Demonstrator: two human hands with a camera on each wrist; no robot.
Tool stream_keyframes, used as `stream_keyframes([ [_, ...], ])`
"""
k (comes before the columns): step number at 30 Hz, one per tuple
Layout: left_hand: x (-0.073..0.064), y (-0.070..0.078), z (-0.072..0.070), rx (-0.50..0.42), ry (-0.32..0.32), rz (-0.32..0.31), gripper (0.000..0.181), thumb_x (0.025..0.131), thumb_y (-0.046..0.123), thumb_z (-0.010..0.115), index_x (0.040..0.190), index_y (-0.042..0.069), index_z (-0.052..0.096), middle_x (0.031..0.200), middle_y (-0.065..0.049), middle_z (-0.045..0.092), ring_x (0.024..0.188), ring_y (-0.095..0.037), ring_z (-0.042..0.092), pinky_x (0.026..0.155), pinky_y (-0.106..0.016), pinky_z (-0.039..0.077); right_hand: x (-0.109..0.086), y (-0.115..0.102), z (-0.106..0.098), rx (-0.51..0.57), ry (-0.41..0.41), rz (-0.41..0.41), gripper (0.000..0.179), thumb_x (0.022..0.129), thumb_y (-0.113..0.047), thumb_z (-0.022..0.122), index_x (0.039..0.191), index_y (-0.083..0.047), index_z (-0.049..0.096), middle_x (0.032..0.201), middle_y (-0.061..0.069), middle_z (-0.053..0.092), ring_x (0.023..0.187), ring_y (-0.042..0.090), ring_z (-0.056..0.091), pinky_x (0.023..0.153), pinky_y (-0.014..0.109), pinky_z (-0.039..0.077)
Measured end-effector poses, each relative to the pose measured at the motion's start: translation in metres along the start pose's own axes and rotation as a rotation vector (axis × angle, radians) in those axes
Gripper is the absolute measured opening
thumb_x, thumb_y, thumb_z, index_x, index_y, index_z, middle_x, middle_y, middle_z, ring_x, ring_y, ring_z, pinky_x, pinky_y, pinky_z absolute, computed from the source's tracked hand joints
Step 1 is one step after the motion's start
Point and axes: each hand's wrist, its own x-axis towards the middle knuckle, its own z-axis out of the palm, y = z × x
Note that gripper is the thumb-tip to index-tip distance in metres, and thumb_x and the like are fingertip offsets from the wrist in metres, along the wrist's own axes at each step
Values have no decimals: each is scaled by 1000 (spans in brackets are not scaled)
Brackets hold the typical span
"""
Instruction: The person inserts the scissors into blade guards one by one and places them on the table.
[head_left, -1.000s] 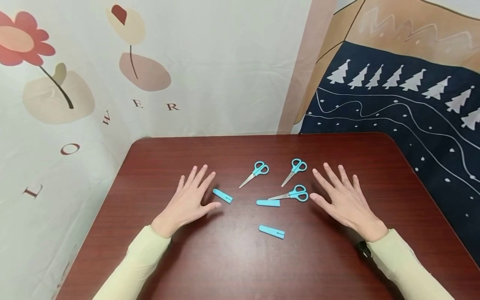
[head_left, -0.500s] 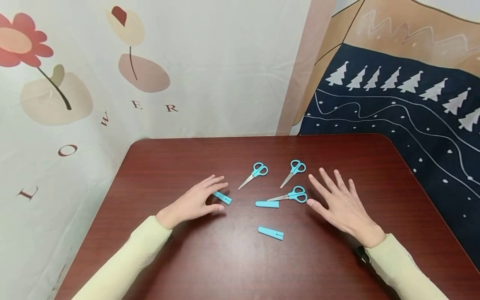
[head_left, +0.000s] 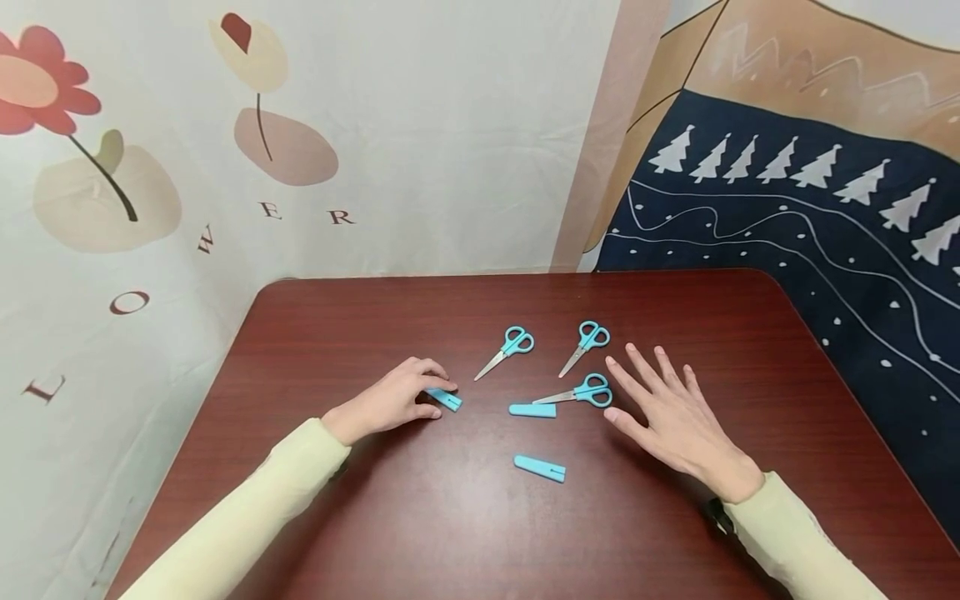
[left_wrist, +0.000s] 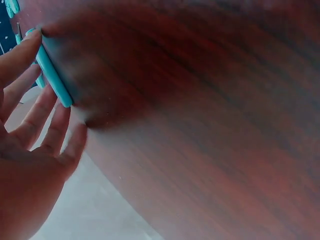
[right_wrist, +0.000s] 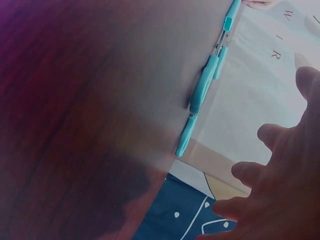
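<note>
In the head view my left hand [head_left: 397,396] bends over a light blue scissors cap [head_left: 447,400], fingers on its far side and thumb at its near side. The left wrist view has this cap [left_wrist: 54,77] between the thumb and fingers, low over the table. My right hand [head_left: 675,421] is spread, palm down, holding nothing. Nearest to it are blue-handled scissors [head_left: 592,390], blades overlapping a second cap [head_left: 531,411]. Farther back lie two more scissors, the left pair [head_left: 516,342] and right pair [head_left: 592,335]. A third cap [head_left: 540,468] lies closer to me.
The brown table [head_left: 360,308] has rounded far corners. Behind it hang a pale flower-print cloth [head_left: 450,167] and, to the right, a dark blue cloth with white trees [head_left: 750,217].
My left hand has turned inward, and its spread fingers have bent down around the left cap. The right hand stays spread, shifting only slightly toward me. The scissors have not moved.
</note>
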Motion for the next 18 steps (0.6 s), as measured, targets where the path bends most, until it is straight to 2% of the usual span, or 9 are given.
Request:
stream_keyframes([
  [9,3,-2,1,-95,-5,-6,23,84,13,88,106,14,82,103,5,64,94,-17,58,83,-33,51,0,2,4,6,-8,3,78,99,-65,53,164,-28,30,171,11,22,153,50,15,112,78,16],
  [14,4,-2,1,-77,-12,-12,16,86,13,85,102,14,82,100,6,64,92,-16,58,83,-33,51,2,2,5,9,-23,-8,79,98,-66,53,164,-29,31,171,9,21,154,50,13,113,77,16],
  [18,2,-2,-1,-61,10,-12,14,88,12,83,102,13,80,103,4,64,95,-18,59,85,-36,52,4,1,7,15,-48,-41,80,97,-69,54,164,-29,33,172,7,20,155,48,11,113,77,15],
])
